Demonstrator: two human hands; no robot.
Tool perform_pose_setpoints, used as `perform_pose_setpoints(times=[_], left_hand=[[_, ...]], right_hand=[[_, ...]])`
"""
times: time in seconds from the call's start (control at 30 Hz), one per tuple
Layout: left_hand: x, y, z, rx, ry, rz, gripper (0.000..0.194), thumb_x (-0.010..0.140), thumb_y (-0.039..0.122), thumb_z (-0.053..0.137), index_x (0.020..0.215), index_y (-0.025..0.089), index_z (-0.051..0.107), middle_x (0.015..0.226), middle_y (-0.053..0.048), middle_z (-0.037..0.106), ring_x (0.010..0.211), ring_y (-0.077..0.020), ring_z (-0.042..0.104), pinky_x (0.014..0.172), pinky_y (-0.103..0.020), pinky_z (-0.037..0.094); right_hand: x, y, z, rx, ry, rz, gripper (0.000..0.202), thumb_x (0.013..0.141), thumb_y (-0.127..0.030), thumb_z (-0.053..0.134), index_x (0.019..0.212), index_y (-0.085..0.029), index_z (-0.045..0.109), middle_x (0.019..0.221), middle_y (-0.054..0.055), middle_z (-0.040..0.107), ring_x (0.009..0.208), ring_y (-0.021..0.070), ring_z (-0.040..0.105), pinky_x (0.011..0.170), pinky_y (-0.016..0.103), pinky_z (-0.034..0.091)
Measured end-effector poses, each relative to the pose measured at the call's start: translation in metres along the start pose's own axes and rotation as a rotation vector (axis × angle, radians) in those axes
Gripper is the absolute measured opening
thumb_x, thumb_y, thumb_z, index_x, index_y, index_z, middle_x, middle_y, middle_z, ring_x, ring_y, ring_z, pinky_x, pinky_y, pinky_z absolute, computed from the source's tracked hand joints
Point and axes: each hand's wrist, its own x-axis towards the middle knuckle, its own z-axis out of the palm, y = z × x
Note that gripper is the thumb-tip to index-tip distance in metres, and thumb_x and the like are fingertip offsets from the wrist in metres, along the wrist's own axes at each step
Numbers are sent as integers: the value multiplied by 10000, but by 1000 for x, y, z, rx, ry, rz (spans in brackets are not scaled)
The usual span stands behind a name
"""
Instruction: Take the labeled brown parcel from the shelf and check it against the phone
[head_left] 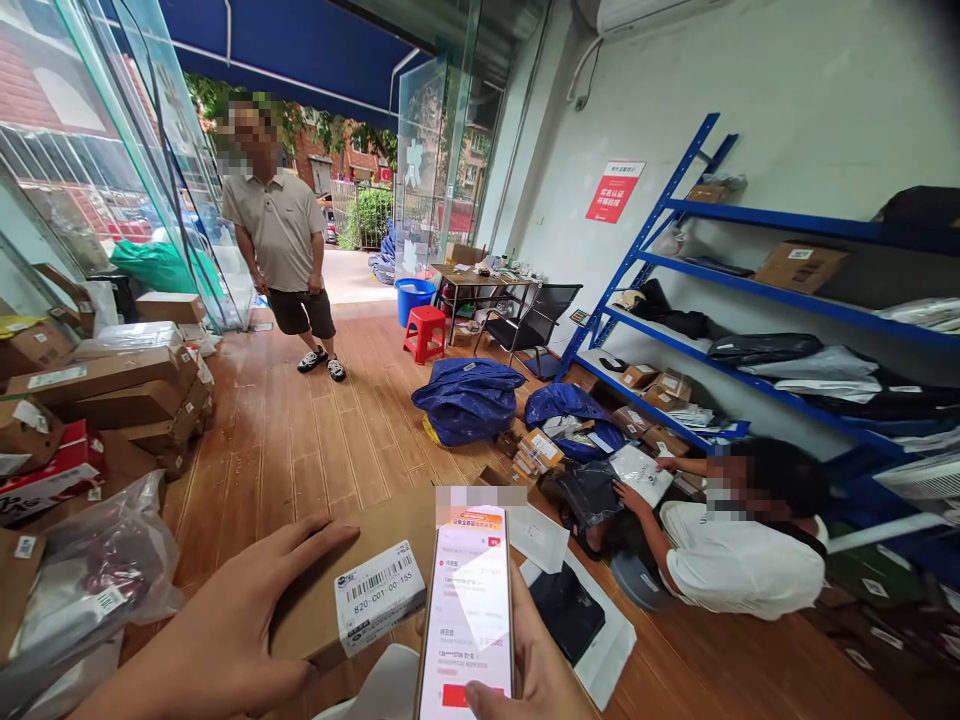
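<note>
At lower centre, the left hand [232,605] gripped a brown rectangular cardboard box [311,620], its white paper barcode label [380,597] already attached, while the right hand [541,665] clasped a slim, lit phone [466,625]; what remained undone could not be told

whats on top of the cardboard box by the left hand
A barcode label ending 00-155 is on the cardboard box. The left hand hides part of it on the left, the smartphone on the right; what's beneath can't be seen.
</note>
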Motion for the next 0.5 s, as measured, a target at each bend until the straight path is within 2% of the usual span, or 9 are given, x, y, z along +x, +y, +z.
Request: perform_pose_setpoints(times=[0.27, 0.37, 0.43, 0.5], left_hand=[[-2, -10, 7, -16, 45, 9, 896, 585, 293, 604, 1425, 320, 294, 1522, -27, 284, 1383, -324, 264, 1137, -455, 261], [-3, -11, 7, -27, 73, 11, 891, 578, 294, 602, 1419, 311, 312, 1515, -29, 300, 1371, -318, 293, 1131, -439, 280], [-4, -11, 7, -46, 80, 0, 896, 564, 294, 602, 1416, 302, 324, 1512, -31, 308, 1369, -322, 296, 1128, -438, 284], [-5, -13, 10, -89, 84, -24, 906, 543, 279, 597, 1412, 291, 341, 1509, -30, 315, 1366, -323, 303, 1125, -432, 291]], right_hand=[[0, 1, 2, 11, 28, 7, 1356, 506, -331, 848, 1413, -165, -146, 1150, 137, 663, 927, 228, 666, 756, 298, 501], [2, 1, 5, 135, 18, 13, 1369, 494, -366, 834, 1413, -141, -156, 1059, 129, 704, 873, 248, 683, 746, 315, 503], [4, 2, 7, 252, 55, 14, 1335, 526, -376, 795, 1415, -136, -173, 1016, 123, 723, 884, 273, 688, 741, 336, 512], [7, 5, 8, 357, 113, -3, 1238, 566, -360, 750, 1440, -160, -104, 1010, 107, 730, 880, 278, 692, 732, 347, 524]])
